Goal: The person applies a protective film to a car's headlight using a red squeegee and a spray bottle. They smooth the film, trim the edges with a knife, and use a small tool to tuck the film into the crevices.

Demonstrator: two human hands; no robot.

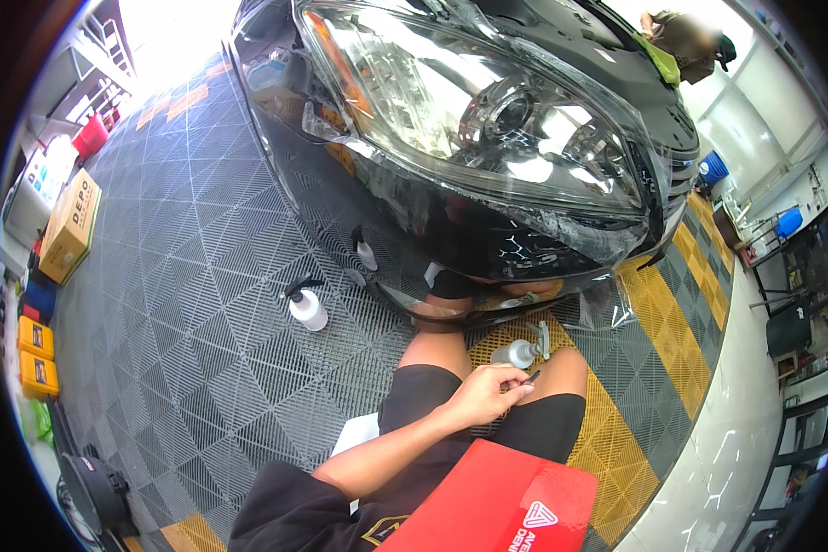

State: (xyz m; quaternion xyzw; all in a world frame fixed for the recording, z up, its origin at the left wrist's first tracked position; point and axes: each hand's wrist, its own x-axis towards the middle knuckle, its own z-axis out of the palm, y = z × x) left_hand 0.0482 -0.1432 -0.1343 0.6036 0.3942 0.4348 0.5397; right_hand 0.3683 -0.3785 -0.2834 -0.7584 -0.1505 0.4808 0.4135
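Note:
My left hand [489, 396] is closed between my knees, near the right one. Its thumb and fingers pinch a small dark object [532, 376], too small to identify. My right hand does not show. A red flat panel [497, 501] with white print covers part of my lap at the lower right. Just beyond the hand, a clear spray bottle [513, 354] with a grey trigger lies tilted on the floor. In front of me is a black car's headlight [488, 115]. Loose, wrinkled transparent film [607, 244] hangs around its lower edge and over the black bumper [386, 216].
A white spray bottle [308, 311] with a black trigger stands on the grey tile floor at left. A cardboard box [70, 227] and yellow jugs [37, 354] line the left side. Another person [685, 46] is beyond the hood at upper right. Shelving [805, 432] stands far right.

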